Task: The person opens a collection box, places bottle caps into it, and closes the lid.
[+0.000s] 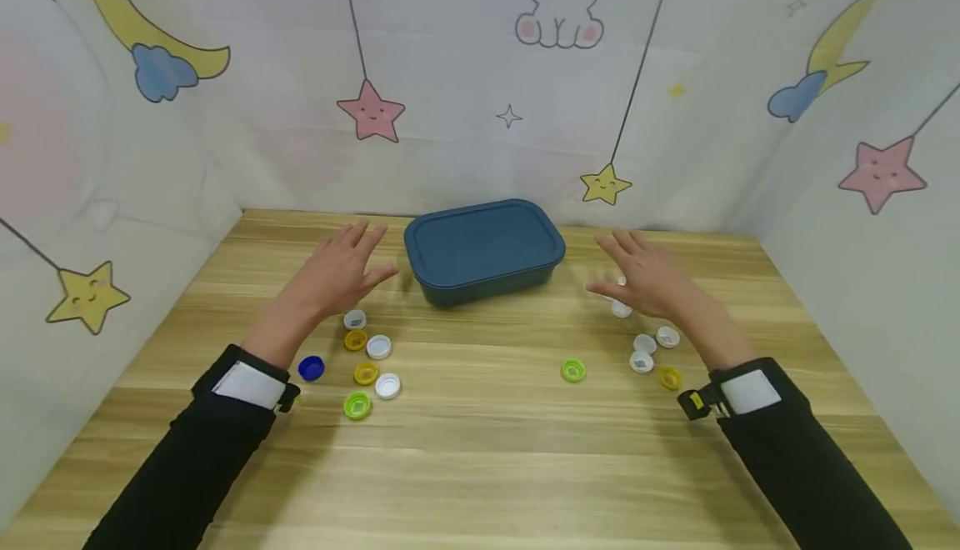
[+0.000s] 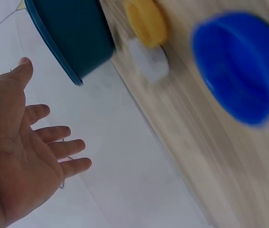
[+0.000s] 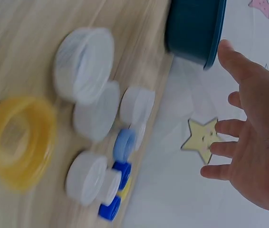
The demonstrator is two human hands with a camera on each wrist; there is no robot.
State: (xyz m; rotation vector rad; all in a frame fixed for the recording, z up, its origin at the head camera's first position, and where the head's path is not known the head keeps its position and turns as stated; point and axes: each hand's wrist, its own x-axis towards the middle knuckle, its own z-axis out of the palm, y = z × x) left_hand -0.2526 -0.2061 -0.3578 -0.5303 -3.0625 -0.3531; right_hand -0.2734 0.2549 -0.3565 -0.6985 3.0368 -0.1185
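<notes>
A dark teal lidded box (image 1: 487, 246) stands near the back of the wooden table. My left hand (image 1: 337, 271) is held over the table to the left of the box, fingers spread and holding nothing. To the box's right, my right hand (image 1: 645, 275) is likewise spread, with nothing in it. Bottle caps lie below and around the left hand: a blue cap (image 2: 241, 66), a yellow cap (image 2: 146, 21), white ones and a green cap (image 1: 357, 405). Near the right hand are several white caps (image 3: 84, 64), a yellow cap (image 3: 20, 142) and a few blue caps (image 3: 110, 208).
Another green cap (image 1: 573, 370) lies right of the table's middle. White cloth (image 1: 465, 158) printed with stars, moons and clouds hangs behind the table (image 1: 480, 467) and along both sides. Black sleeves with wrist straps cover both forearms.
</notes>
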